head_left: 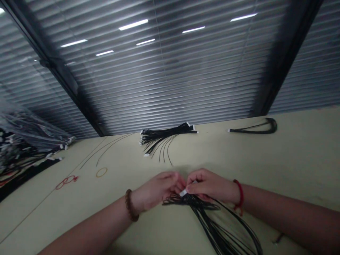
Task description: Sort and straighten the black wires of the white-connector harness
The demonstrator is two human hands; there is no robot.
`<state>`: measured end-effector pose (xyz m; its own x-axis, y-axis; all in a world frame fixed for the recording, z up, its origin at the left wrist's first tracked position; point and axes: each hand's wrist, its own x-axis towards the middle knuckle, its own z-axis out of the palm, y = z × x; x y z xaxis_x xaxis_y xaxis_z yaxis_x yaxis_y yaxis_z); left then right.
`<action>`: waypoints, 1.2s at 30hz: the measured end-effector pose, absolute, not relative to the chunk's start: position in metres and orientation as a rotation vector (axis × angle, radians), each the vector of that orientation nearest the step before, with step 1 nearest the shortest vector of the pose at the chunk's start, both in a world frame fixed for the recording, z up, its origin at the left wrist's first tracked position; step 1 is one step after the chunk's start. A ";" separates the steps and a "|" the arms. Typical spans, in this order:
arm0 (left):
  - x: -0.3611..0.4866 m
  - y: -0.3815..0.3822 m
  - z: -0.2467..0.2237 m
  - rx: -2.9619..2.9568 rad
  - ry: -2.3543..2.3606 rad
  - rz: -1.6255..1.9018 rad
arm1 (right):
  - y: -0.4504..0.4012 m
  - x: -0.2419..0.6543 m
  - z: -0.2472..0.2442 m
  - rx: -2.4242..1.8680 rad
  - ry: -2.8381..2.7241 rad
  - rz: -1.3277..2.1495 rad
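A bundle of thin black wires (209,226) runs from between my hands toward the bottom edge, with loose wire ends fanning out to the left. My right hand (207,184) is closed, pinching a small white connector (183,192) between thumb and fingers. Close against it, my left hand (166,187) has its fingers curled over the black wires just left of the connector. Its fingertips are blurred and partly hidden. One wire loop bows out to the right beneath my right wrist.
Behind my hands lies a pile of black wire harnesses (167,134) with white connectors. A looped harness (255,130) rests farther right. Red ties (65,182) and a yellow rubber band (101,172) lie on the left. Plastic-wrapped harnesses (34,131) fill the far left; window blinds (170,78) border the table.
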<state>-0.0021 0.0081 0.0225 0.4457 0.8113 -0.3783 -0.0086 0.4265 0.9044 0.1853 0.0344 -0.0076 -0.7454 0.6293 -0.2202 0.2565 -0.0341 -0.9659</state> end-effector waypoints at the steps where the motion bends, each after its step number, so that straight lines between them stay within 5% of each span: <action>1: -0.001 0.005 0.023 1.032 0.986 0.619 | 0.034 0.185 -0.007 -0.948 -1.967 1.853; 13: -0.012 0.008 0.001 1.166 0.917 0.646 | 0.024 0.172 -0.018 -1.111 -1.927 1.665; 36: -0.026 0.006 0.000 1.150 0.914 0.541 | 0.020 0.175 -0.017 -0.660 -2.198 1.396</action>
<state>-0.0257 0.0065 0.0003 0.5419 0.7725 -0.3311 0.0807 0.3443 0.9354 0.1751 0.0199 -0.0172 -0.7834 0.6103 0.1174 0.1533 0.3728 -0.9152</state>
